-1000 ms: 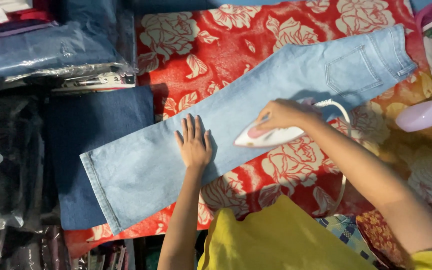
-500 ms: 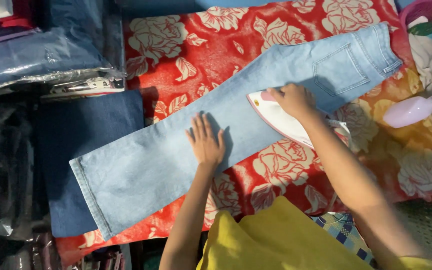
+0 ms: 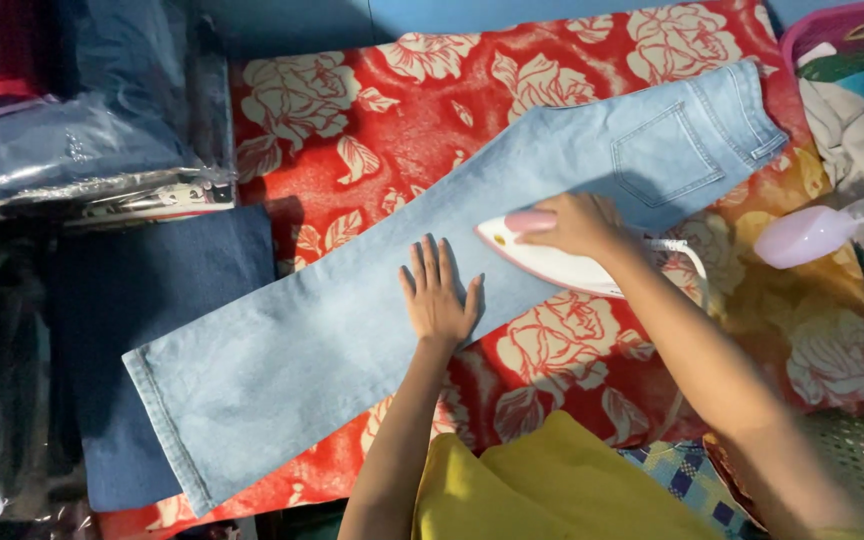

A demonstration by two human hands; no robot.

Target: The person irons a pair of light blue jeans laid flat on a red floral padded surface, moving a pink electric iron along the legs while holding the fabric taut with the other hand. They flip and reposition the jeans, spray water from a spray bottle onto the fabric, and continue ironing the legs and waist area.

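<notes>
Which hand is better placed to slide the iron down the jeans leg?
The right hand. It already wraps the pink handle of the iron, which sits on the light blue jeans. The left hand lies flat with fingers spread on the denim beside the iron's tip, pressing the cloth.

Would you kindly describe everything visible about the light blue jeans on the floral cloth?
The light blue jeans look like faded denim, folded leg over leg and laid flat, slanting from the hem at lower left to the waistband at upper right. A stitched back pocket shows near the waist. They rest on a red floral cloth, the hem overlapping a dark blue fabric. The left hand presses flat on the leg; the right hand holds a white and pink iron on them.
</notes>
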